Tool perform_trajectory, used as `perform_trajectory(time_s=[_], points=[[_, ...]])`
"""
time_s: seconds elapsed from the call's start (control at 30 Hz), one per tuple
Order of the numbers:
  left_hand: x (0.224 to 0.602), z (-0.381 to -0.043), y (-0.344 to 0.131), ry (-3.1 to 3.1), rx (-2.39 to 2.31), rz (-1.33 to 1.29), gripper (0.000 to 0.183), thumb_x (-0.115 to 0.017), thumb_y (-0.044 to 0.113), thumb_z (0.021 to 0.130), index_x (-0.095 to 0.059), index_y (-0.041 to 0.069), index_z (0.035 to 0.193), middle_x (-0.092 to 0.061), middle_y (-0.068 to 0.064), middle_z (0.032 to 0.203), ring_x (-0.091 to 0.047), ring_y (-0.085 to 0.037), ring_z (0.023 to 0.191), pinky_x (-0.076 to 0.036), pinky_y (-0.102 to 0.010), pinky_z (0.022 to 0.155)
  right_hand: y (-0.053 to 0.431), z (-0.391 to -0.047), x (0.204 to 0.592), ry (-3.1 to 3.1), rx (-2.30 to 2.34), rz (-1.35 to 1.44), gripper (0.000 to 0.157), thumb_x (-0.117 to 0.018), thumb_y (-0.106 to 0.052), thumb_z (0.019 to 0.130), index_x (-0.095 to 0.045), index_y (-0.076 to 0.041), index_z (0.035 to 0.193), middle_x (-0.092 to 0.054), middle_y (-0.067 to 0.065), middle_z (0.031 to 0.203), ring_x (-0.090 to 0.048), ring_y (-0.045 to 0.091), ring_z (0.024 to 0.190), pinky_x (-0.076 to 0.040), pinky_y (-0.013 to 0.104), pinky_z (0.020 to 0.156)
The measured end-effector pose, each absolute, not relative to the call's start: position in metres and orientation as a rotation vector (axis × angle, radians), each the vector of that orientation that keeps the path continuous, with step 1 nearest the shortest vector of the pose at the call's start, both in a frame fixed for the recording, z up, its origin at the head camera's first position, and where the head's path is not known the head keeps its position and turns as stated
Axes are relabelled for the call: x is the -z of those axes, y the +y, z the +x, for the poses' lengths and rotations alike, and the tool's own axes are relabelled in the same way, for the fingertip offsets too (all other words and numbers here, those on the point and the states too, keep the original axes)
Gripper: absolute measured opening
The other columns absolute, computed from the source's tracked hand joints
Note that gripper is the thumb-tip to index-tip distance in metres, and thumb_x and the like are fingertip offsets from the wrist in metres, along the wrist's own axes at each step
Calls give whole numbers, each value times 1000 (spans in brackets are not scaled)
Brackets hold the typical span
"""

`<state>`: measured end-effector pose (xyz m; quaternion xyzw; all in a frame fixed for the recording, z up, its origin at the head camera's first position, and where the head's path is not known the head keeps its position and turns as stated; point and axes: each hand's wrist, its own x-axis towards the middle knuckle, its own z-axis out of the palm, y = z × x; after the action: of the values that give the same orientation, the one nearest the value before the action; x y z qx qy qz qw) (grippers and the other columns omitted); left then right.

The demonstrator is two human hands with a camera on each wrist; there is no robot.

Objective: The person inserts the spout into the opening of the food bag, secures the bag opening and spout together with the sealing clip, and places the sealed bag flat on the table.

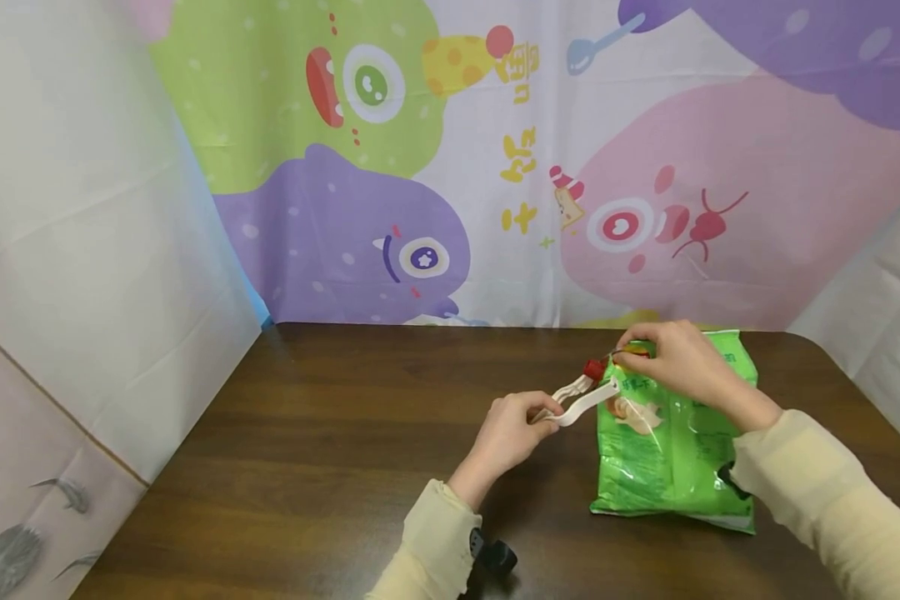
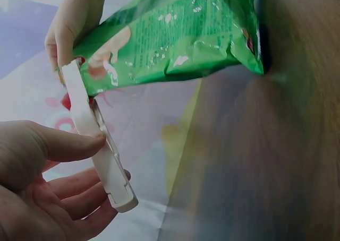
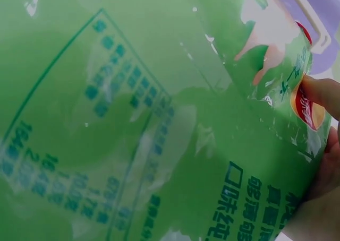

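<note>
My left hand (image 1: pixel 512 435) pinches a white bag clip (image 1: pixel 589 403) between thumb and fingers. Its two arms stand spread apart, and a red piece (image 1: pixel 593 369) shows at the far end of one. In the left wrist view the clip (image 2: pixel 85 111) reaches up to the bag's corner and overlaps it. My right hand (image 1: pixel 682 362) pinches the top left corner of a green snack bag (image 1: pixel 637 467). Printed text and a food picture cover the bag, which fills most of the right wrist view. There, the right thumb (image 3: pixel 321 95) presses on the corner beside a red-and-yellow logo.
Under the hands lies a dark brown wooden table (image 1: pixel 307 467). A cloth printed with cartoon monsters (image 1: pixel 510 167) hangs along its back edge, with pale cloths (image 1: pixel 105 208) at the sides. A black wrist camera (image 1: pixel 498 557) sits at the left sleeve.
</note>
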<state>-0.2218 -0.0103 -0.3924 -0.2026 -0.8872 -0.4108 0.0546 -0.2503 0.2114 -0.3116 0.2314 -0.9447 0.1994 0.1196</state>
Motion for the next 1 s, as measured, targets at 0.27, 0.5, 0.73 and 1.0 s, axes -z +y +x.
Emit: perform_trajectory(time_s=[0.27, 0.5, 0.73, 1.0], points=[[386, -220, -1, -2654, 1418, -601, 11, -66, 16, 73, -64, 20, 83, -54, 8, 63, -44, -9, 55, -34, -17, 49, 210, -250, 312, -2748, -614, 700, 19, -60, -34, 77, -63, -16, 82, -50, -7, 51, -29, 6, 37, -29, 23, 39], [384, -218, 4, -2634, 1500, -547, 11, -67, 15, 73, -64, 20, 82, -59, 6, 70, -47, -6, 59, -37, -18, 51, 208, -250, 314, -2769, -656, 694, 17, -60, -31, 78, -63, -16, 84, -54, -5, 58, -30, 7, 38, -30, 24, 40], [386, -220, 10, -2546, 1727, -522, 11, -66, 12, 73, -64, 17, 82, -63, 4, 82, -56, -6, 67, -43, -18, 53, 207, -251, 317, -2783, -679, 674, 12, -58, -12, 78, -63, -13, 89, -53, -1, 60, -28, 7, 36, -30, 24, 39], [385, -219, 15, -2450, 1902, -507, 12, -64, 8, 74, -63, 15, 84, -63, 3, 84, -57, -6, 71, -45, -19, 53, 205, -250, 319, -2758, -706, 699, 16, -57, -4, 74, -63, -13, 85, -59, 1, 68, -30, 7, 39, -32, 24, 41]])
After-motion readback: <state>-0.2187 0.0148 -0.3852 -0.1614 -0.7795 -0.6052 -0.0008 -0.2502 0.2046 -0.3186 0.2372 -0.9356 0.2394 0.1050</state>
